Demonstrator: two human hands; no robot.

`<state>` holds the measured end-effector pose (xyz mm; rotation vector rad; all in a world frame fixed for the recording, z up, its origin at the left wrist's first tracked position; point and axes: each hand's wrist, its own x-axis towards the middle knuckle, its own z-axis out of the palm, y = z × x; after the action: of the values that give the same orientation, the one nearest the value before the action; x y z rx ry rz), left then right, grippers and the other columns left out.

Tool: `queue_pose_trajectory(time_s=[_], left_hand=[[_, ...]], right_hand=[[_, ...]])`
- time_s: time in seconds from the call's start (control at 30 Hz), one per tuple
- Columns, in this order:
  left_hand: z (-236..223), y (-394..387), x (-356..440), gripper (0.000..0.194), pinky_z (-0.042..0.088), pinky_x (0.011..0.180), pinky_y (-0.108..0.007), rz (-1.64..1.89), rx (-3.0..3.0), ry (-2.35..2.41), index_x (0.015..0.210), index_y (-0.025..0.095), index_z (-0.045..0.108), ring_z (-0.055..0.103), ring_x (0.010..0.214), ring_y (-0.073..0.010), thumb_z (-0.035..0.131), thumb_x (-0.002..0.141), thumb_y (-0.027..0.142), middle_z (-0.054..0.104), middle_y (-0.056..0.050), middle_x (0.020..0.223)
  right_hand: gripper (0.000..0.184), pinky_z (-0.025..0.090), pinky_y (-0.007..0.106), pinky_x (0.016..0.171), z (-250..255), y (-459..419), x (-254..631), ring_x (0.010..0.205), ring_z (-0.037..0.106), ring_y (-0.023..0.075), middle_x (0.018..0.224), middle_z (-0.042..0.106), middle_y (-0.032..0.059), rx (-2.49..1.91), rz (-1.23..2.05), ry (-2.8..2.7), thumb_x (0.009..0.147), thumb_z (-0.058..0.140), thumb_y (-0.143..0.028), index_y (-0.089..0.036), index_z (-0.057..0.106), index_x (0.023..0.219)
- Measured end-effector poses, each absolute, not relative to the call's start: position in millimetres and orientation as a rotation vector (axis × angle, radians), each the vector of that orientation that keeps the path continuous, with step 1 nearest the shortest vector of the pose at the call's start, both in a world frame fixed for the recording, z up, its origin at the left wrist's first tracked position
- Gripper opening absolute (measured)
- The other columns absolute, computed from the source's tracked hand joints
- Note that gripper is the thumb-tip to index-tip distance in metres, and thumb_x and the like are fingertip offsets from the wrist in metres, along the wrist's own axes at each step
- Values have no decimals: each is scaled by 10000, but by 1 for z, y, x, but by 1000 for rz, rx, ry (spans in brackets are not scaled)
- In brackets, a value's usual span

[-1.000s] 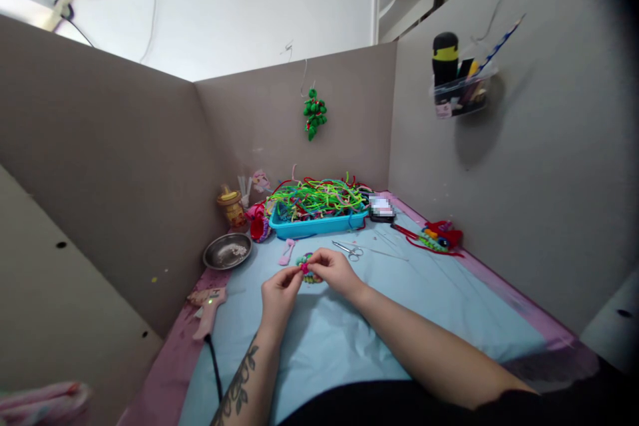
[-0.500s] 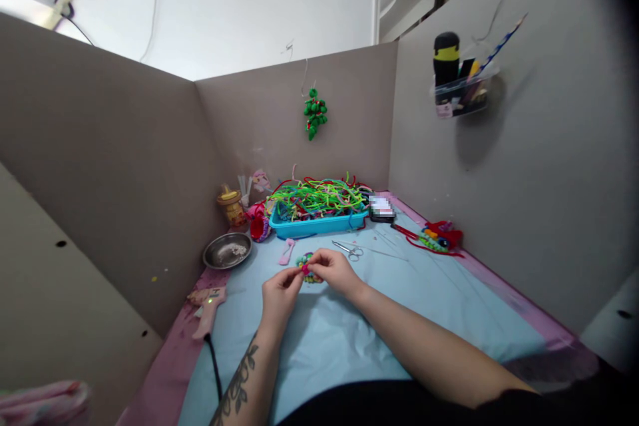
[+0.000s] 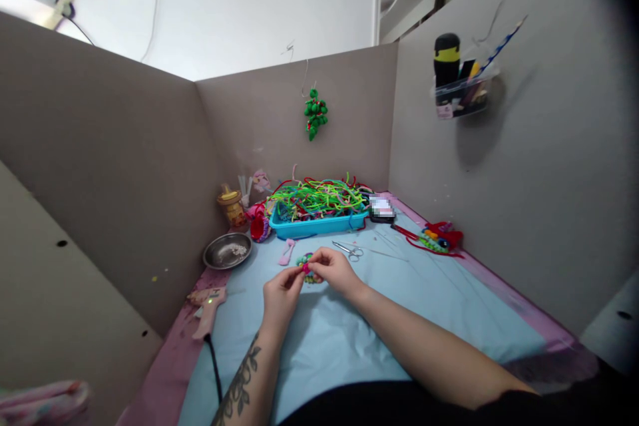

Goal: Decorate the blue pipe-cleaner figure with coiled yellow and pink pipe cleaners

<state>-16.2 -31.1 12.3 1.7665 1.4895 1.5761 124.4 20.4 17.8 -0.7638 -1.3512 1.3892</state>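
Between both hands, just above the blue table cover [image 3: 339,333], is a small multicoloured piece of knotted cord [image 3: 310,279] with a bright pink part [image 3: 306,268] facing me. My left hand [image 3: 282,286] pinches it from the left with thumb and forefinger. From the right, my right hand [image 3: 333,269] grips it the same way, fingers closed and partly covering it. Its exact shape is hidden by the fingertips. Close behind the hands lie a pink hair clip-like piece [image 3: 286,252] and scissors [image 3: 351,251].
A blue tray [image 3: 319,225] heaped with coloured cords stands at the back. Left are a metal bowl [image 3: 214,254] with small white bits and a pink glue gun [image 3: 210,311] with a cable. A phone [image 3: 382,210] and a colourful cord piece [image 3: 436,238] lie right. Grey partitions surround the table.
Both hands stay almost in place on the cord piece; the left hand has shifted very slightly right. Nothing has been let go or picked up.
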Motion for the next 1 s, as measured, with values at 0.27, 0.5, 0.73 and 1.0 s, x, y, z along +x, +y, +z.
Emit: queue_pose_trajectory(time_s=[0.27, 0.5, 0.73, 1.0], left_hand=[[12, -28, -17, 157, 485, 585, -225, 1569, 1578, 1388, 721, 152, 667, 626, 603, -141, 659, 696, 308, 692, -21, 661], [17, -27, -21, 171, 479, 567, -241, 1576, 1428, 1380, 677, 139, 643, 608, 578, -145, 681, 647, 303, 665, -24, 609], [76, -27, -84, 169, 501, 540, -252, 2537, 1076, 1352, 724, 155, 583, 577, 511, -105, 608, 705, 322, 584, 33, 587], [72, -38, -31, 111, 530, 618, -264, 1836, 2764, 984, 859, 222, 652, 658, 681, -158, 573, 783, 204, 704, -21, 769]], right_hand=[[212, 405, 216, 426, 16, 17, 122, 420, 499, 93, 494, 560, -43, -698, 1402, -1360, 634, 693, -316, -180, 533, 660], [214, 427, 220, 462, 15, 18, 120, 493, 523, 96, 649, 602, -19, -656, 1395, -1363, 642, 682, -296, -184, 560, 777], [291, 462, 231, 473, 19, 36, 132, 584, 555, 121, 767, 576, 1, -739, 1181, -1116, 667, 656, -358, -192, 547, 879], [271, 439, 218, 468, 19, 58, 151, 553, 544, 113, 656, 559, -24, -813, 1030, -981, 652, 650, -348, -176, 555, 839]])
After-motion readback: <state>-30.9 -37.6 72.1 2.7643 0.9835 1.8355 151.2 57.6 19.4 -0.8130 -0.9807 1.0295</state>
